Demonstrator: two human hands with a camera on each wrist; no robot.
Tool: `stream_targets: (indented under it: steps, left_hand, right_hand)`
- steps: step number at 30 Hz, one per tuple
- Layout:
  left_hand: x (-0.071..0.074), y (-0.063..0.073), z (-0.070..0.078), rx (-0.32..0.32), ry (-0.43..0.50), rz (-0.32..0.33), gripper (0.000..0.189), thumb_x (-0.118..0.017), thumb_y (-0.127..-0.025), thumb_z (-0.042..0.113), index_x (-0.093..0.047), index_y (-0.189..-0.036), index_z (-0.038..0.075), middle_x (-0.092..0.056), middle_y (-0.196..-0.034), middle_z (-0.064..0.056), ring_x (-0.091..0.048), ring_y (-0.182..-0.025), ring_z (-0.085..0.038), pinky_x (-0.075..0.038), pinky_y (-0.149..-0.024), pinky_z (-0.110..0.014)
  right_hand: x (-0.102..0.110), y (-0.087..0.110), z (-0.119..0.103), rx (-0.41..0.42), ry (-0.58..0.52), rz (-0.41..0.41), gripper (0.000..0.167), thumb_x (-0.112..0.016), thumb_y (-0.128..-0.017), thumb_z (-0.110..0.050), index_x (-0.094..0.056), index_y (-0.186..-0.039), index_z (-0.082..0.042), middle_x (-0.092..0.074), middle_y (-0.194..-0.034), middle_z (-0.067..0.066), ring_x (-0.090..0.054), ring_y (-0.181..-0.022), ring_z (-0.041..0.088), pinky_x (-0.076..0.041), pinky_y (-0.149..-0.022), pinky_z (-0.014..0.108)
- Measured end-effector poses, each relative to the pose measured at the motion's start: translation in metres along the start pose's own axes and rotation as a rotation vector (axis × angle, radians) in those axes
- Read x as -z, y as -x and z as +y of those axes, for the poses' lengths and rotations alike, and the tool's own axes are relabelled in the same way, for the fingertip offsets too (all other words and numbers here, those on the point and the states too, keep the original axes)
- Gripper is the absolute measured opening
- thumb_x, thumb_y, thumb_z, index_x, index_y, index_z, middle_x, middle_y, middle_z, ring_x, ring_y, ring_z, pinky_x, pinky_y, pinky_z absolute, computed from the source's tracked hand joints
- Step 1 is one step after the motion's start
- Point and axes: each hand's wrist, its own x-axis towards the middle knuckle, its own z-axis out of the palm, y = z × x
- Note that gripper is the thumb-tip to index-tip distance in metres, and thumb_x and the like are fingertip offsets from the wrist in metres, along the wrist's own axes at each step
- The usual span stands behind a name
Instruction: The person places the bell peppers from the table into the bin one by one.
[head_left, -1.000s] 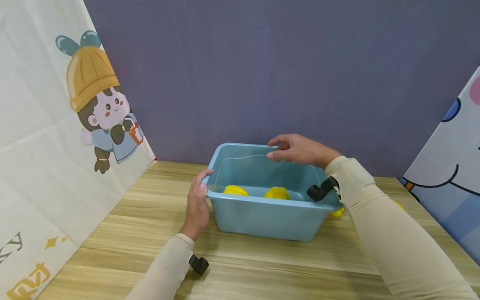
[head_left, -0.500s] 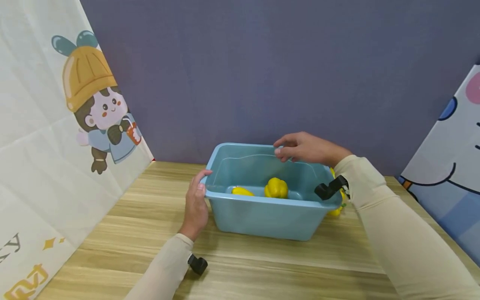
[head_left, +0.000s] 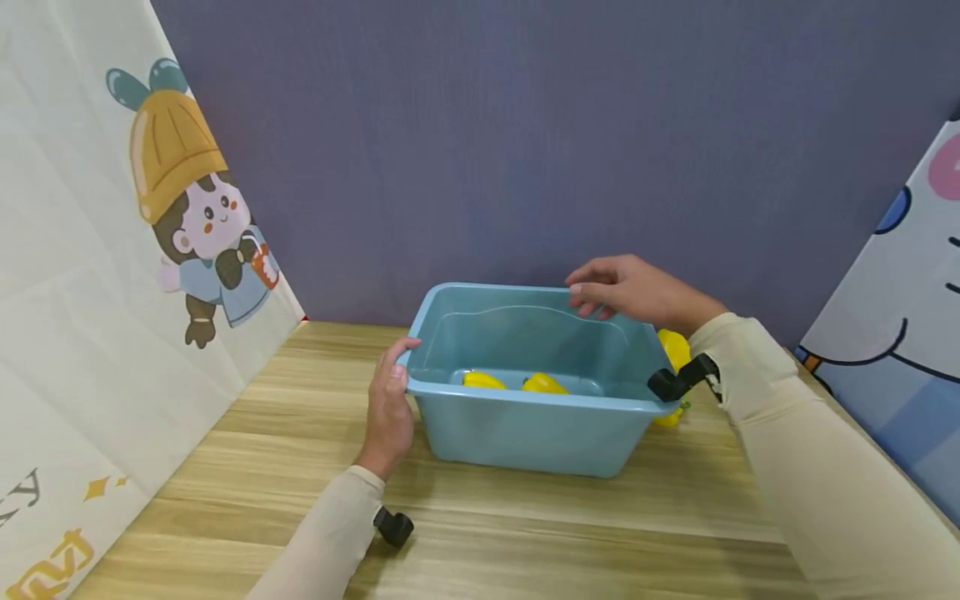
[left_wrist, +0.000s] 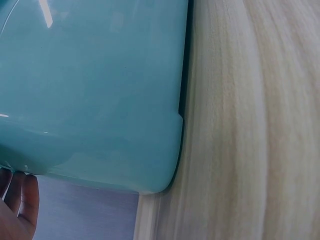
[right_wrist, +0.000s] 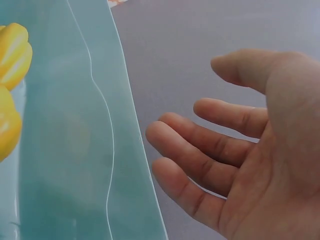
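A blue plastic tub [head_left: 525,437] stands on the table with two yellow bell peppers inside, a left one [head_left: 483,381] and a right one [head_left: 545,383]; the front rim partly hides both. My left hand [head_left: 388,412] holds the tub's left rim near the front corner, its fingers [left_wrist: 29,197] against the tub in the left wrist view. Over the back right rim hovers my right hand [head_left: 637,292], holding nothing, with loosely bent fingers and the thumb apart in the right wrist view. Beyond the tub's right side are a yellow bell pepper [head_left: 673,348] and another one [head_left: 667,417], partly covered.
The wood-grain table [head_left: 480,533] carries the tub near a grey-purple back wall [head_left: 480,150]. A white cloth with a cartoon figure [head_left: 206,217] borders the left side. Another printed cloth [head_left: 907,333] closes off the right side, beyond the right sleeve [head_left: 810,458].
My right hand has drifted right and slightly up, away from above the tub's middle. The right pepper in the tub has rolled onto its side. My left hand stays on the rim.
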Motion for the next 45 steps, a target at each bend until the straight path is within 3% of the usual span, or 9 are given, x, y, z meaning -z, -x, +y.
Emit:
stream_targets:
  steps: [5,10,20,38,45]
  left_hand:
    - [0.0,0.0,0.0,0.011,0.0,-0.003,0.048,-0.027,-0.101,0.03,-0.056,-0.133,0.008,-0.053,-0.135,-0.014,-0.048,-0.121,-0.027,-0.037,-0.097,-0.049]
    - [-0.001,0.0,0.0,0.017,0.002,-0.008,0.049,-0.027,-0.101,0.03,-0.055,-0.134,0.009,-0.053,-0.136,-0.014,-0.049,-0.121,-0.028,-0.038,-0.096,-0.049]
    - [-0.001,0.001,-0.001,0.005,0.005,0.003,0.049,-0.027,-0.1,0.03,-0.056,-0.134,0.008,-0.053,-0.135,-0.014,-0.05,-0.119,-0.029,-0.039,-0.095,-0.048]
    - [-0.001,0.002,-0.001,0.022,0.005,-0.013,0.049,-0.027,-0.101,0.031,-0.054,-0.136,0.01,-0.051,-0.137,-0.013,-0.05,-0.119,-0.03,-0.04,-0.094,-0.05]
    - [-0.002,0.002,-0.001,-0.001,0.009,-0.002,0.048,-0.027,-0.101,0.029,-0.055,-0.135,0.008,-0.052,-0.135,-0.014,-0.05,-0.118,-0.03,-0.039,-0.094,-0.048]
  right_hand:
    - [0.001,0.004,0.002,-0.01,0.002,0.007,0.051,-0.061,-0.099,-0.039,-0.056,-0.139,-0.008,-0.069,-0.117,0.009,-0.066,-0.102,0.024,-0.053,-0.089,0.044]
    - [0.003,0.007,0.009,0.004,-0.002,0.013,0.053,-0.057,-0.1,-0.043,-0.056,-0.138,-0.007,-0.068,-0.121,0.013,-0.066,-0.103,0.025,-0.053,-0.089,0.043]
    - [0.004,0.012,0.017,-0.003,-0.018,0.045,0.058,-0.055,-0.098,-0.052,-0.058,-0.136,-0.008,-0.069,-0.118,0.007,-0.066,-0.102,0.022,-0.054,-0.089,0.042]
    - [0.009,0.029,0.021,-0.012,-0.014,0.051,0.056,-0.055,-0.101,-0.047,-0.056,-0.138,-0.005,-0.067,-0.122,0.015,-0.065,-0.106,0.03,-0.054,-0.087,0.042]
    - [0.013,0.035,0.024,-0.017,-0.031,0.066,0.056,-0.055,-0.1,-0.047,-0.055,-0.139,-0.006,-0.067,-0.122,0.013,-0.064,-0.107,0.032,-0.055,-0.086,0.042]
